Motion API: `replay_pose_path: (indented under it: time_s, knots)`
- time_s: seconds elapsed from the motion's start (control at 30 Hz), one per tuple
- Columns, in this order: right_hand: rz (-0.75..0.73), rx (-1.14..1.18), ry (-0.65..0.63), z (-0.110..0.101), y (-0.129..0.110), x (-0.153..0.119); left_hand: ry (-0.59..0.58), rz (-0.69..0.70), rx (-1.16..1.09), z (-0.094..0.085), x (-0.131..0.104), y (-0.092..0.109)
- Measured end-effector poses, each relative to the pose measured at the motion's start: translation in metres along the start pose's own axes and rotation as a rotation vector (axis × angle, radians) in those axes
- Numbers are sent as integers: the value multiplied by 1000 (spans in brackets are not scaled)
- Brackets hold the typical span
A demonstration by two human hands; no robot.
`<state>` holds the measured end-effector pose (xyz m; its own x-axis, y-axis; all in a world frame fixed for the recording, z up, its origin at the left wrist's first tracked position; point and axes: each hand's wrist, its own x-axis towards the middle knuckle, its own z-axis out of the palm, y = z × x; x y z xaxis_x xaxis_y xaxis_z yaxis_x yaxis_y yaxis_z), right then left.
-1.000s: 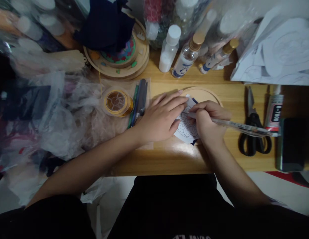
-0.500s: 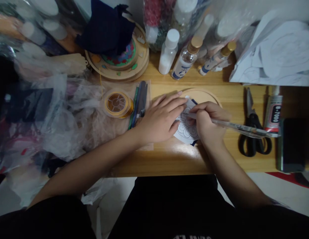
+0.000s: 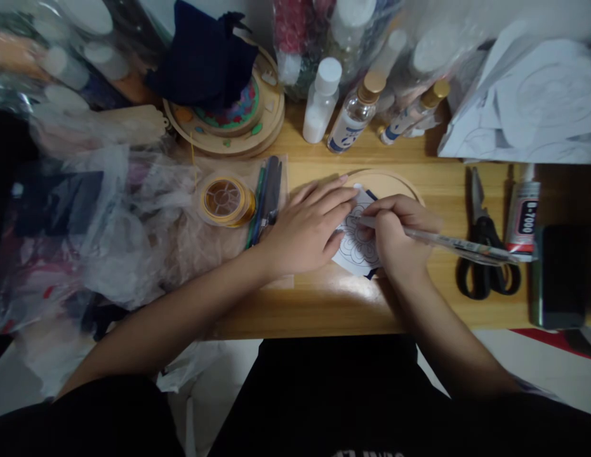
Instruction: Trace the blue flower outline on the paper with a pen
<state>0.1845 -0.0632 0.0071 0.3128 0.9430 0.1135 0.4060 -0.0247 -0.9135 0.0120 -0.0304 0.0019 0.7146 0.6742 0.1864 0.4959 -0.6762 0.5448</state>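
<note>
My right hand [image 3: 404, 236] is closed around a slim pen [image 3: 459, 244], whose tip meets a white paper [image 3: 359, 244] printed with a flower outline. Fingers stretched out flat, my left hand [image 3: 314, 225] presses on the paper's left side. Dark blue fabric [image 3: 371, 194] peeks out from beneath the paper at its edges. Under both lies a round pale wooden disc or hoop [image 3: 395, 181], partly covered by my hands. Whether the pen has left a mark is too small to tell.
Scissors [image 3: 485, 247], a glue tube [image 3: 524, 219] and a phone [image 3: 559, 276] lie to the right. Left are a thread spool [image 3: 227, 200], pens [image 3: 270, 193] and crumpled plastic bags [image 3: 119, 247]. Bottles [image 3: 355, 114] and a paper stack [image 3: 528, 108] stand behind.
Almost nothing differs. Both hands, the pen and the paper stay in place, with only a very slight shift of the whole view.
</note>
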Motion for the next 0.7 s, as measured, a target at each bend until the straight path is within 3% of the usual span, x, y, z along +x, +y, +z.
replay_pose_path:
  time_s: [0.7]
  knots:
    - [23, -5, 16, 0, -1, 0, 21, 21, -3, 2, -1, -1]
